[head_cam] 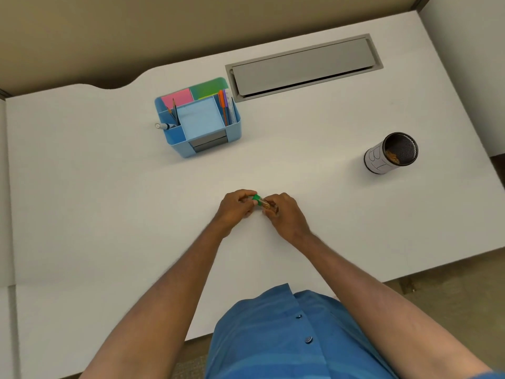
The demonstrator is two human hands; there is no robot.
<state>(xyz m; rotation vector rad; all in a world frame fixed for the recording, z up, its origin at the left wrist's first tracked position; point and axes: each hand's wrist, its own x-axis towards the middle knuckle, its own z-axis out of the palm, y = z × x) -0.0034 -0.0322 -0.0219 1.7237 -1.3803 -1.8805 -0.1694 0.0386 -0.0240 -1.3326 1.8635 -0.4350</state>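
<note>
Over the middle of the white desk (109, 203) both hands meet around a small clear container with a green cap (257, 198). My left hand (236, 207) pinches the green cap end with thumb and fingers. My right hand (282, 212) has its fingers curled round the clear body (265, 204), which shows brownish contents. Most of the body is hidden inside my right fingers.
A blue desk organiser (199, 119) with sticky notes, pencils and pens stands at the back centre-left. A black mesh cup (393, 153) with a white paper wrap stands at the right, something orange-brown inside. A grey cable hatch (303, 64) sits in the desk's far side.
</note>
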